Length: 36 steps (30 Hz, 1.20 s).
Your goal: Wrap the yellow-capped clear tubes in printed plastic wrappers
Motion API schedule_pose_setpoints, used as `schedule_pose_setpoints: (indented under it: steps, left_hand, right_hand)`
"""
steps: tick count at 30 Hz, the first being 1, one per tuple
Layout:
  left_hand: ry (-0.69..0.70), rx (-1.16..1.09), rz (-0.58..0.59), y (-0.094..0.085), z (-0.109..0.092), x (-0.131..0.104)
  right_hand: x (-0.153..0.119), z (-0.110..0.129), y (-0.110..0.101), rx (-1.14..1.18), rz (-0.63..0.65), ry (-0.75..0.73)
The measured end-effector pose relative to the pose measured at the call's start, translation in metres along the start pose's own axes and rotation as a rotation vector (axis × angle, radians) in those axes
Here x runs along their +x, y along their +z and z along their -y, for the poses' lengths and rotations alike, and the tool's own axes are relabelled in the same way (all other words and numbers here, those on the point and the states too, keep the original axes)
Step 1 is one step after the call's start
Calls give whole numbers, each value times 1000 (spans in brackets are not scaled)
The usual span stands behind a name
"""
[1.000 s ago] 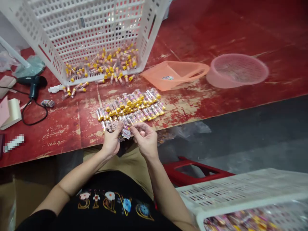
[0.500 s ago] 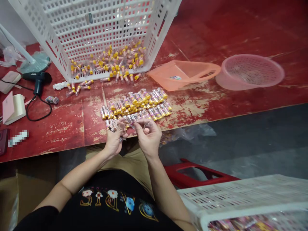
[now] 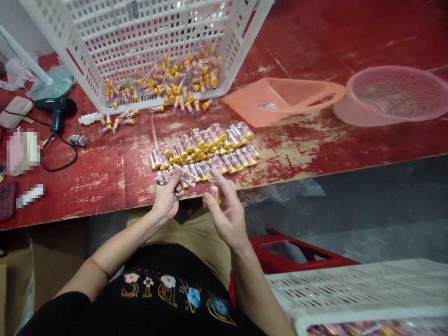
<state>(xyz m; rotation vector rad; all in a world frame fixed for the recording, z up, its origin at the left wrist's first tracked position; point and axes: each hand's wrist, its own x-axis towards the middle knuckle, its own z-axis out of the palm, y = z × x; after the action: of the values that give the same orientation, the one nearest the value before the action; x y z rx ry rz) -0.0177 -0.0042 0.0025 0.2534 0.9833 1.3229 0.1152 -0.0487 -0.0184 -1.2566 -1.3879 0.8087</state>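
Observation:
My left hand [image 3: 167, 199] is closed at the table's front edge, its thumb pressing on a small stack of printed clear plastic sleeves [image 3: 163, 178]. My right hand [image 3: 227, 210] curls around a small clear tube [image 3: 214, 191] with pink contents and a yellow cap, its fingers partly hiding it. A gap separates the two hands. Just beyond them, rows of wrapped tubes [image 3: 199, 140] with yellow caps lie side by side on the red table [image 3: 140, 186]. Unwrapped yellow-capped tubes [image 3: 171, 79] are heaped in a white crate [image 3: 94, 93] tipped on its side.
An orange scoop [image 3: 280, 100] and a pink basket [image 3: 357, 114] stand on the right. A heat gun [image 3: 58, 112] with a looped cord and a phone [image 3: 7, 200] lie at the left. Beside me are a red stool [image 3: 297, 252] and another white crate [image 3: 350, 284] holding wrapped pieces.
My hands have drawn apart; the right hand has moved right, its fingers loosening around the tube. The left hand keeps its sleeves. The camera view has shifted slightly.

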Motion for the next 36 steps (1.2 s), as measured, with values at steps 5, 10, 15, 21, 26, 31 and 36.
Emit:
schedule_pose_setpoints:
  steps: [5,10,15,21,26,31,36]
  left_hand:
    - [-29,-10,48,0,-2,0]
    - [-68,64,109,1,-1,-3]
    - [-55,164,133,-2,-1,-6]
    - [-21,229,158,-12,3,-10]
    - [-46,217,167,-17,3,-14]
    - [-34,214,177,-16,-2,-19]
    - [-18,219,182,-15,-2,-22]
  right_hand:
    - [-11,-2,0,-1,-109,-38]
    - [-6,4,-2,-215,-130,-200]
    - [-8,15,-7,-171,54,-116]
    - [-12,8,-2,10,-4,-130]
    - [-8,6,0,7,67,-136]
    - [-7,9,3,32,-48,-150]
    - [-8,11,9,0,-130,-146]
